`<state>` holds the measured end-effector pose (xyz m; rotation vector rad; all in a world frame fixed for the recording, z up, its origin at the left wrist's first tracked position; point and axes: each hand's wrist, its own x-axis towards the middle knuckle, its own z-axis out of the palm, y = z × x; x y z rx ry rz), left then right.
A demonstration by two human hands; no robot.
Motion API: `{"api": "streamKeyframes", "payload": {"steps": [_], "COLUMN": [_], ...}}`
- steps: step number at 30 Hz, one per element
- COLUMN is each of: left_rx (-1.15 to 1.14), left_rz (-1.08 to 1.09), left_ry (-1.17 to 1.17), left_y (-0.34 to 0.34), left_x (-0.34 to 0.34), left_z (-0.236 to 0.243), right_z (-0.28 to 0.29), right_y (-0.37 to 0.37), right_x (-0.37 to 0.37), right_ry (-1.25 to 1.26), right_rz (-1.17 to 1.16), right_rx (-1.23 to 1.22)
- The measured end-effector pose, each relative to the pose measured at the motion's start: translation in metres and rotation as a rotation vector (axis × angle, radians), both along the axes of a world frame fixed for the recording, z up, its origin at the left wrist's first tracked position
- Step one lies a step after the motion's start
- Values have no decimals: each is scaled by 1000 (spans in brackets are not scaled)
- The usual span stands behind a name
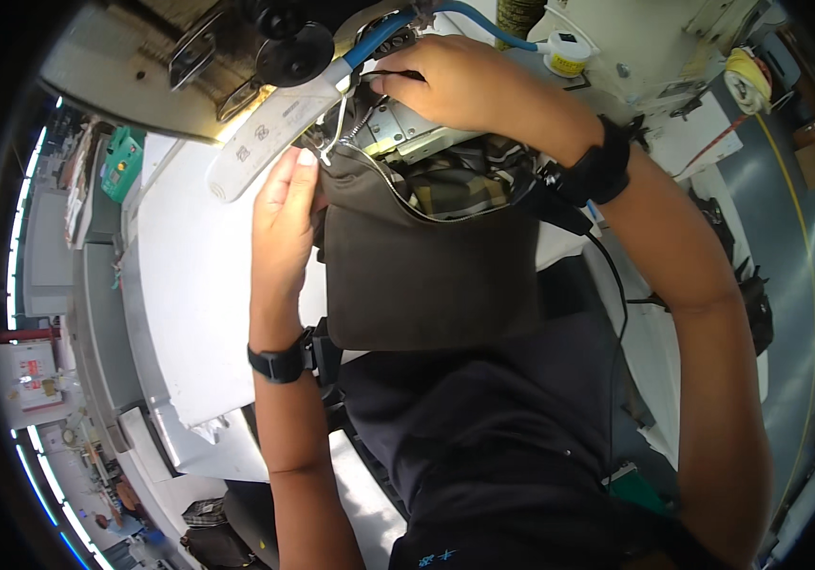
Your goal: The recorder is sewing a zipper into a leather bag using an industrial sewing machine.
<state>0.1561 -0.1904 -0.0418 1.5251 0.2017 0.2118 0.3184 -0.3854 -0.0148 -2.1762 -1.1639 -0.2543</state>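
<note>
A dark brown fabric bag (431, 285) hangs at the sewing machine (151, 85), its mouth gaping to show a camouflage-patterned lining (464, 180). My left hand (284, 204) pinches the bag's left upper edge, with thumb and fingertips close beside the needle area. At the far side of the machine's metal plate (398, 123), my right hand (445, 81) has its fingers closed on a dark strip of fabric. Whether that strip belongs to the bag cannot be made out. The exact stitching point is partly hidden by a long white lamp-like part (269, 133).
A blue cable (379, 40) runs above the white part. White table surface (189, 285) extends to the left, with a green box (122, 163) beyond it. A thread cone (747, 81) stands at the far right. A black cord (621, 313) hangs from my right wrist strap.
</note>
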Motion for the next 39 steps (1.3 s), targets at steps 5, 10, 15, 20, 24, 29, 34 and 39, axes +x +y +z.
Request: {"api": "streamKeyframes", "payload": {"steps": [5,10,15,20,24,29,34,39], "left_rx": [851,1023,1142,1624,1654,1163,897,828], "left_rz": [287,361,429,290,326,432,445,389], "left_ry": [-47,-91,-91,-129,-347,216,28,-119], "left_y": [-57,-103,-82,-48,-38,-69,-84,-75], "left_x": [-52,-45,-29,-40,-46,-58,-51,-36], "left_z": [30,22,-4,59,64,53,11,-1], "right_z": [-6,-10,-12,-4,5,15,22,-2], "right_y": [-24,-31,-39,-46,-43,-36,-33,-32], "right_x": [-16,-37,-36,-21,-20,-20,-1,-9], "right_ry": [-232,-591,-661,-463,-179,-32,170,-148], "right_rz": [-14,90,173,106,85,0,47,-115], "right_rx": [194,311,234,141,48,-90,-205,-26]}}
